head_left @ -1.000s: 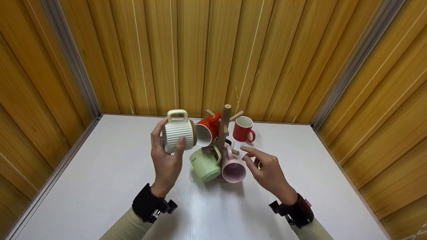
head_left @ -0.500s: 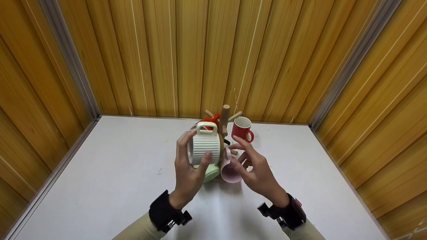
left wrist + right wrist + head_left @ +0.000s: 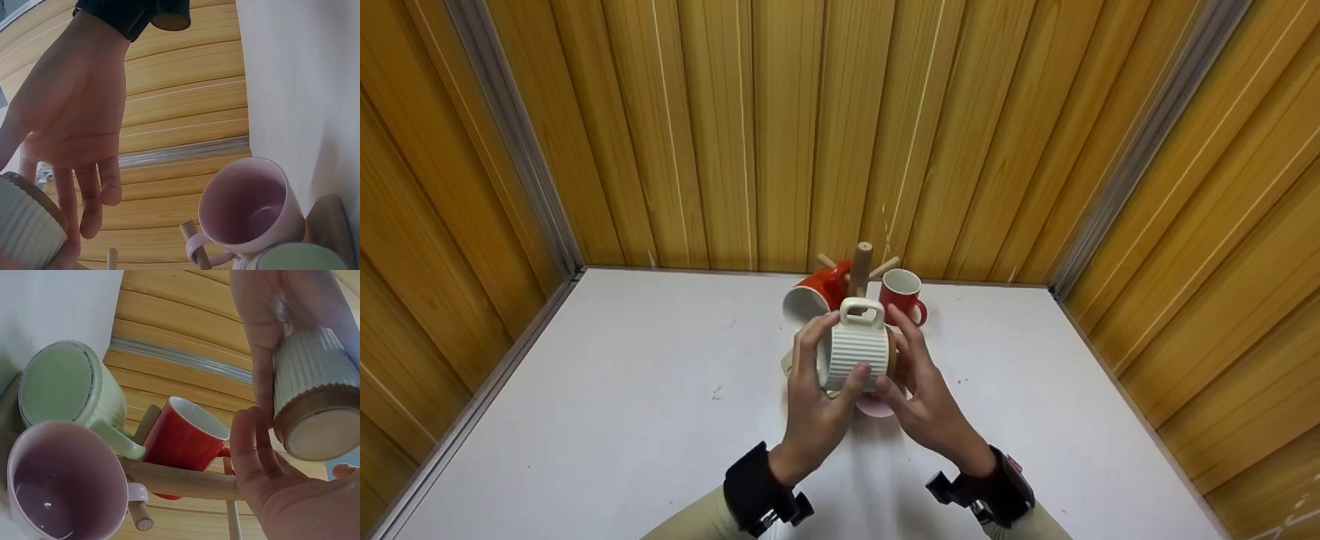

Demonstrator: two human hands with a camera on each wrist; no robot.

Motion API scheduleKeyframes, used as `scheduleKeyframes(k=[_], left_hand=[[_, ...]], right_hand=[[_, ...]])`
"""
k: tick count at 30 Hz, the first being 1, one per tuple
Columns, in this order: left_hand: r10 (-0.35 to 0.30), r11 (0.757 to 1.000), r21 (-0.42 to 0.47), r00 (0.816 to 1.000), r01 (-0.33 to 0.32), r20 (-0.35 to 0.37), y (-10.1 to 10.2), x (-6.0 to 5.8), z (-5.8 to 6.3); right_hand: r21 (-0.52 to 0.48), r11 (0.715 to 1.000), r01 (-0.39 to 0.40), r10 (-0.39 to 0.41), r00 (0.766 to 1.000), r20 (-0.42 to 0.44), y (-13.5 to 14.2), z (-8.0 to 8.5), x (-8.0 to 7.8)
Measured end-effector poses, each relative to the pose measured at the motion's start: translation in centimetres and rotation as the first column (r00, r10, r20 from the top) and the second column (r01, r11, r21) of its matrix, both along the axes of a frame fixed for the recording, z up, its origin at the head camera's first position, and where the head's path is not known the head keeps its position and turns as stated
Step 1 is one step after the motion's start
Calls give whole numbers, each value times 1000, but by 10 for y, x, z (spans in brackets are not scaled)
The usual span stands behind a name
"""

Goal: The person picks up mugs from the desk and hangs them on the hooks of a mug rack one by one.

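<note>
My left hand [image 3: 819,401] holds a white ribbed mug [image 3: 859,349] by its sides, handle upward and brown base facing right. My right hand [image 3: 926,401] is spread around that base, its fingers loosely bent; the right wrist view shows a gap between most fingers and the mug, and contact at the tips I cannot tell. Behind the hands stands a wooden mug tree [image 3: 861,268]. On its pegs hang an orange-red mug [image 3: 819,289], a pink mug [image 3: 67,484] and a pale green mug [image 3: 62,385]. Both hands and the white mug mostly cover the pink and green ones in the head view.
A red mug [image 3: 894,298] stands upright on the white table [image 3: 660,375] behind and right of the mug tree. Bare pegs [image 3: 886,265] stick out near the top of the tree. Wood-patterned walls [image 3: 780,135] enclose the table at the back and sides.
The left hand has carried the white mug right and toward me, in front of the mug tree. My right hand has moved left to the mug's base. The head view has shifted slightly.
</note>
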State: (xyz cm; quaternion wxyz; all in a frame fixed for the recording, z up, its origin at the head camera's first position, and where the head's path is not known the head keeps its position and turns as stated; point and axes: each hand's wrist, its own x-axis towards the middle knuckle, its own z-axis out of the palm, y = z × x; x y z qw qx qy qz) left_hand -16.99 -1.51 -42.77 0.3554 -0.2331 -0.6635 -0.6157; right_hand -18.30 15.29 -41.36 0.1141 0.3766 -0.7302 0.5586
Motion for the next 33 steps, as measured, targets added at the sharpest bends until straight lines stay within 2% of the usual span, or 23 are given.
scheduleKeyframes(k=[3, 7, 12, 17, 21, 29, 33], left_hand=[[-34, 999, 0, 999, 34, 23, 4, 0, -3], [-57, 998, -19, 997, 58, 45, 9, 0, -6], [-99, 993, -58, 995, 101, 29, 10, -2, -7], [-177, 981, -68, 980, 183, 87, 7, -1, -10], [-214, 974, -44, 969, 220, 123, 4, 1, -14], [-199, 976, -62, 973, 207, 114, 6, 0, -19], [-218, 974, -40, 968, 224, 124, 10, -2, -20]], right_hand=[[-10, 1000, 13, -13, 1000, 10, 0, -1, 2], [-7, 999, 42, -42, 999, -17, 5, -3, 3], [2, 998, 57, -57, 997, -53, 16, -1, 2], [26, 994, 104, -101, 991, -91, 27, 2, -2], [54, 988, 146, -138, 982, -125, 36, 5, -5], [91, 980, 179, -158, 966, -205, 44, 9, -11], [92, 977, 192, -168, 962, -216, 45, 8, -13]])
